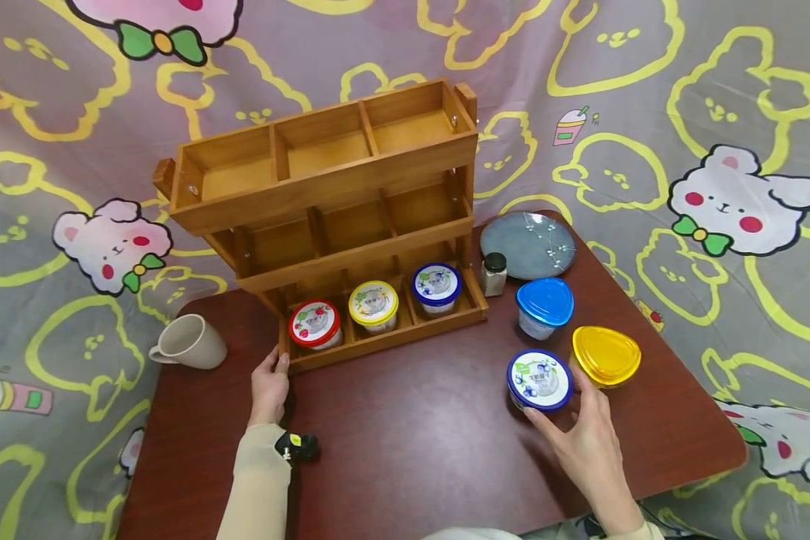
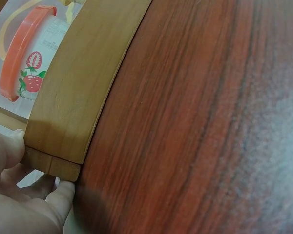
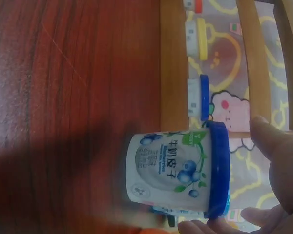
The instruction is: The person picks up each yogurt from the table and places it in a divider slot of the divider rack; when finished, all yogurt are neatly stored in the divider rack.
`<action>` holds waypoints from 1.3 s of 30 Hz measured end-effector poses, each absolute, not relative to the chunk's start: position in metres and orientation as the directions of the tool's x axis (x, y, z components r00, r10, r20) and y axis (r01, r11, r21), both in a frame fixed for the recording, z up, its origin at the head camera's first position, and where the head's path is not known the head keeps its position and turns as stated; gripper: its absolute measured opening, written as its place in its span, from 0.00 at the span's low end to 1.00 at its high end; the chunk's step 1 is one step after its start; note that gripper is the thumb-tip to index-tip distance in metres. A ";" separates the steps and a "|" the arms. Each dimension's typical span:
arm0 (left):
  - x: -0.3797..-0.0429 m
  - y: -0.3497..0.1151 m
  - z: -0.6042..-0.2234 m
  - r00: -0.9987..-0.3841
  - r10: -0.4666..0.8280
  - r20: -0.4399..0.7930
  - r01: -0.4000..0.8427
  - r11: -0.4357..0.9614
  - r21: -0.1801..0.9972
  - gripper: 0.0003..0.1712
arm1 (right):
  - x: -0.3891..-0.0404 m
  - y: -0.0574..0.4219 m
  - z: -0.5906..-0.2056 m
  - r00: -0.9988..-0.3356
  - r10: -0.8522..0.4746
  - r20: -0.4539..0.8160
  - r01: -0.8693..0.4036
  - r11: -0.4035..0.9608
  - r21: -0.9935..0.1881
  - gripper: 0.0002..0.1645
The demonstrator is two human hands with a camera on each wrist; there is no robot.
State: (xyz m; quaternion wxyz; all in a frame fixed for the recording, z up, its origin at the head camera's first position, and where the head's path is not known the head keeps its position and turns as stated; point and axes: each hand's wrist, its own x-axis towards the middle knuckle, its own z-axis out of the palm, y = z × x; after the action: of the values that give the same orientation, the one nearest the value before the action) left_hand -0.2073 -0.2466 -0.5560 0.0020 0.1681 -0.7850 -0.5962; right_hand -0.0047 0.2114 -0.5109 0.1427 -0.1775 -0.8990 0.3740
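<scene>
My left hand (image 1: 270, 388) grips the lower left front corner of a wooden three-tier shelf (image 1: 324, 176), with the thumb on one side and fingertips on the other in the left wrist view. At the right, my right hand (image 1: 589, 435) holds a blueberry cup (image 3: 173, 170) with a dark blue lid, thumb and fingers around its rim. On the shelf's bottom tier stand a red-lidded strawberry cup (image 1: 316, 325), a yellow-lidded cup (image 1: 374, 306) and another blue-lidded blueberry cup (image 1: 436, 288), one per compartment. The upper tiers' compartments hold nothing visible.
Just beyond my right hand are a yellow-lidded tub (image 1: 606, 355) and a bright blue-lidded tub (image 1: 544, 304). A black-capped jar (image 1: 494, 276) and a grey-blue plate (image 1: 529, 244) stand right of the shelf. A beige mug (image 1: 190, 342) is at the left. Patterned cloth hangs behind.
</scene>
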 end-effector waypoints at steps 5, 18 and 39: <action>-0.208 -0.247 -0.555 -0.944 -0.271 -0.190 -0.253 0.218 0.943 0.28 | -0.019 0.209 -0.517 -0.905 0.410 0.112 0.209 0.660 -0.722 0.66; -0.205 -0.246 -0.557 -0.940 -0.282 -0.191 -0.254 0.209 0.944 0.28 | -0.048 0.209 -0.534 -0.939 0.338 -0.067 0.263 0.578 -0.773 0.71; -0.207 -0.249 -0.560 -0.944 -0.273 -0.185 -0.247 0.217 0.944 0.29 | -0.060 0.190 -0.499 -0.929 0.369 0.013 0.200 0.531 -0.823 0.71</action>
State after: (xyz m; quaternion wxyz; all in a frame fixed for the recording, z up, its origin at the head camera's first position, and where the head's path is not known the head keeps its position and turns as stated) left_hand -0.2067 -0.2487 -0.5600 0.0108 0.1669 -0.7800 -0.6030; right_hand -0.0604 0.1901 -0.4990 0.0929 -0.1635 -0.8701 0.4556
